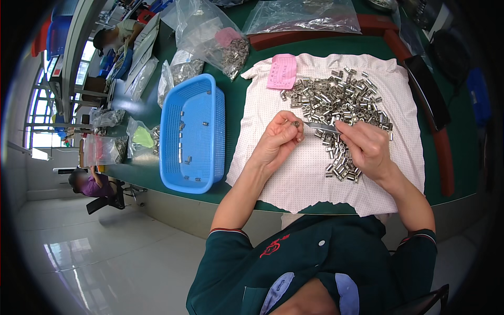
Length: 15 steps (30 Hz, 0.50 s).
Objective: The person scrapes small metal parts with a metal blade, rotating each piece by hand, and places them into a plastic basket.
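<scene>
My left hand (277,140) pinches a small metal sleeve (295,124) between thumb and fingers. In my right hand (369,149) is a thin grey blade (321,126), its tip pointing left and close to the sleeve; whether the two touch, I cannot tell. Just beyond and between my hands, a heap of small shiny metal sleeves (341,102) lies on a pale dotted cloth (252,157). A pink paper slip (282,72) rests at the heap's far left. Left of the cloth stands a blue basket (218,142) with several metal sleeves in it.
Clear plastic bags of metal parts (234,56) lie behind the basket. A reddish-brown raised edging (445,163) runs along the right, with a black curved object (428,92) against it. Farther left, two people (102,186) (123,34) sit at other places.
</scene>
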Each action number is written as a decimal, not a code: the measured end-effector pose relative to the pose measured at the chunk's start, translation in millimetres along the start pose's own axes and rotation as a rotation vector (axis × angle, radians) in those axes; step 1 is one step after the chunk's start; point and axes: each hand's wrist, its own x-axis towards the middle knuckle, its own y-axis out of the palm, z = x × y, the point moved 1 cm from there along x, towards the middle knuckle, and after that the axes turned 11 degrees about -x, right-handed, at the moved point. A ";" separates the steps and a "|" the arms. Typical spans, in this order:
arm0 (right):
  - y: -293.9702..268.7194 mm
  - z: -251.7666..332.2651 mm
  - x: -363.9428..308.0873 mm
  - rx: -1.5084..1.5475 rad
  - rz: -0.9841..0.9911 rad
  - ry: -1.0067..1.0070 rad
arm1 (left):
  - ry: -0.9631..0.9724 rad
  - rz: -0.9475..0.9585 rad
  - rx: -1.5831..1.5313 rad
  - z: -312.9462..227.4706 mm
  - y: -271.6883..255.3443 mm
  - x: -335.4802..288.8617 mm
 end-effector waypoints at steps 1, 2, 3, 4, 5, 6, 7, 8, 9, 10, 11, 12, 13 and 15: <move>-0.2 0.2 0.1 -0.001 0.000 0.000 | 0.001 0.001 0.002 -0.1 0.0 -0.1; -0.7 0.6 0.4 0.003 0.005 -0.004 | 0.001 0.000 0.002 -0.2 0.3 -0.3; -0.9 0.9 0.6 0.006 0.009 -0.008 | 0.003 0.000 0.007 -0.4 0.8 -0.5; -0.6 0.9 0.4 0.007 0.010 -0.007 | 0.004 0.000 0.011 -0.6 1.1 -0.6; 0.0 1.2 -0.1 0.007 0.008 -0.007 | 0.005 0.000 0.010 -0.6 0.9 -0.8; 0.3 1.4 -0.4 0.008 0.006 -0.006 | 0.007 0.001 0.011 -0.6 0.6 -1.0; 0.4 1.8 -0.6 0.008 0.006 -0.006 | 0.009 0.002 0.011 -0.5 0.4 -1.3; 0.4 1.9 -0.5 0.013 0.004 -0.008 | 0.010 0.002 0.011 -0.6 1.1 -1.5; 0.5 2.1 -0.5 0.018 0.001 -0.009 | 0.015 -0.020 0.016 -0.7 2.4 -1.6; 0.4 2.5 -0.7 0.018 0.002 -0.010 | 0.020 -0.042 0.023 -0.7 2.9 -1.8; 0.3 3.2 -0.6 0.017 0.013 -0.013 | 0.021 -0.042 0.022 -0.8 2.2 -1.9; 0.2 3.7 -0.5 0.017 0.023 -0.016 | 0.033 -0.048 0.052 -1.0 1.1 -1.9; -0.3 4.2 -0.2 0.017 0.024 -0.016 | 0.045 -0.055 0.082 -1.1 0.5 -2.1; -1.4 4.9 0.8 0.055 0.056 -0.022 | 0.072 -0.062 0.123 -1.6 1.3 -2.6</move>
